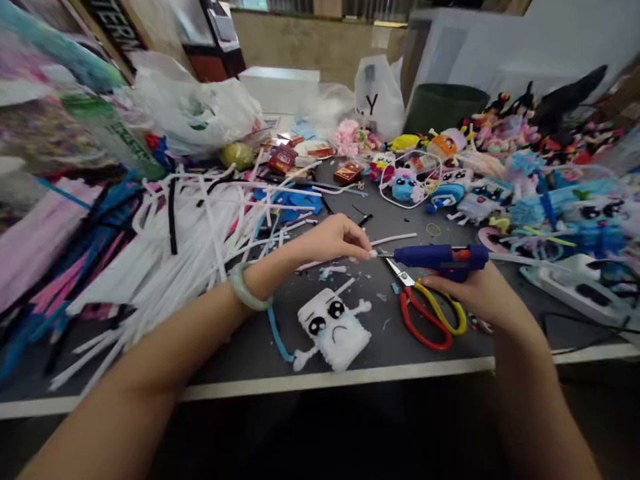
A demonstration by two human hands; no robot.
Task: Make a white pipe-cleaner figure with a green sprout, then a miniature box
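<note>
My left hand pinches a small white fuzzy piece over the middle of the table. The dark blue glue gun is in my right hand, its nozzle pointing left and right at the white piece. Below my left hand lies a white fuzzy doll with big black eyes, a frowning mouth and two small arms. Scissors with red and yellow handles lie under the glue gun, blades toward the upper left.
White fuzzy stems cover the left of the dark table, beside blue and pink ones. Finished dolls crowd the back right. A white power strip with cables sits at right. Plastic bags stand behind.
</note>
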